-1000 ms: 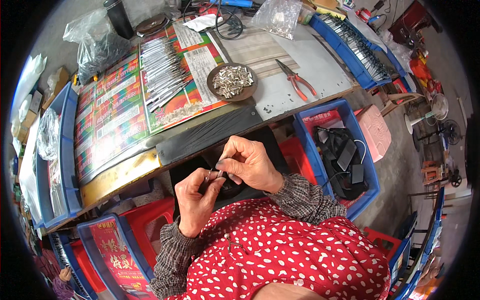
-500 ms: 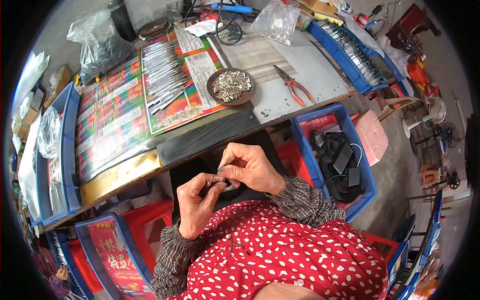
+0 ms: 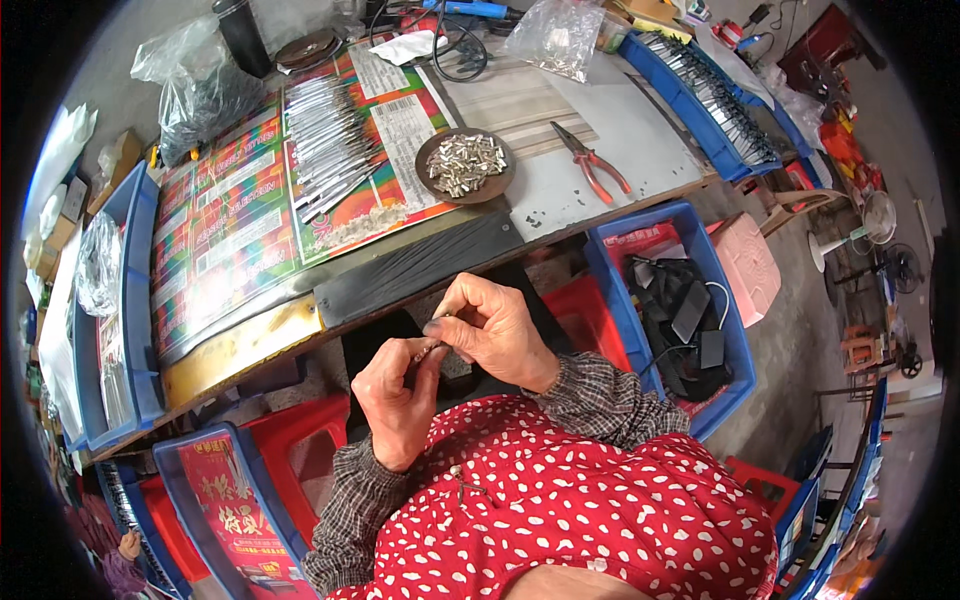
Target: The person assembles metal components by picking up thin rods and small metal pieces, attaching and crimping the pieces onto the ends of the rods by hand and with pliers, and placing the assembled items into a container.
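My left hand (image 3: pixel 396 402) is closed in a pinch, thumb against the forefinger, with a small thing between the fingertips too tiny to name. Right beside it, my right hand (image 3: pixel 492 330) pinches at the same spot, its thumb tip dark with grime. Both hands meet over my lap, just off the bench's near edge. On the bench beyond them stands a round brown dish (image 3: pixel 507 186) heaped with short silvery metal pieces (image 3: pixel 464 165). Left of the dish lies a row of thin silvery rods (image 3: pixel 327 140). Red-handled pliers (image 3: pixel 592 165) lie to the right of it.
A blue bin (image 3: pixel 738 372) with black cables and devices stands at right below the bench. Blue trays flank the bench: one at left (image 3: pixel 143 300), another with dark rods (image 3: pixel 700 125) at far right. Red stools (image 3: pixel 590 315) are under the bench. Plastic bags (image 3: pixel 556 40) lie at the back.
Both hands have shifted slightly, the right one a little left and the fingertips up. The view has tilted a bit. Both hands stay pinched together.
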The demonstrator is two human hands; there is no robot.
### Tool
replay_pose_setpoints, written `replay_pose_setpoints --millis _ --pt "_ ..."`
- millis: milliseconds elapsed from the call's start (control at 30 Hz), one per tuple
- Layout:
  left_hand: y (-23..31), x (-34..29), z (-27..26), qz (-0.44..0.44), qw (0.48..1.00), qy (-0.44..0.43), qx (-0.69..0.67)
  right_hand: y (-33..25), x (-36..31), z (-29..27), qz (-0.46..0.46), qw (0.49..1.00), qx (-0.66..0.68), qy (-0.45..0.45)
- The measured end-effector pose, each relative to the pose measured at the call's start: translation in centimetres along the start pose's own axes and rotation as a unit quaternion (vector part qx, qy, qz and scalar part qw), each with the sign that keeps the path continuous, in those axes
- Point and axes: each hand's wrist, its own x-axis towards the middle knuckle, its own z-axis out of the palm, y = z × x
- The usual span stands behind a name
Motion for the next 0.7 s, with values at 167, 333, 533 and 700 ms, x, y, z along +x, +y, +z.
replay_pose_setpoints --millis 167,333,533,700 --pt "-0.8 -0.4 -0.3 -0.106 0.986 -0.04 -0.121 -0.5 0.1 -0.9 0.041 0.998 0.04 -0.003" --pt "-1.0 -0.8 -0.6 -0.116 0.985 -0.044 -0.119 -0.5 0.2 -1.3 0.019 1.0 -0.015 -0.005" --pt "-1.1 -0.9 -0.9 -0.116 0.985 -0.039 -0.118 -0.6 0.3 -1.0 -0.001 0.998 -0.06 -0.02" --pt "-1.2 -1.0 -1.3 -0.121 0.985 -0.042 -0.113 -0.6 0.5 -0.6 -0.03 0.994 -0.102 -0.028"
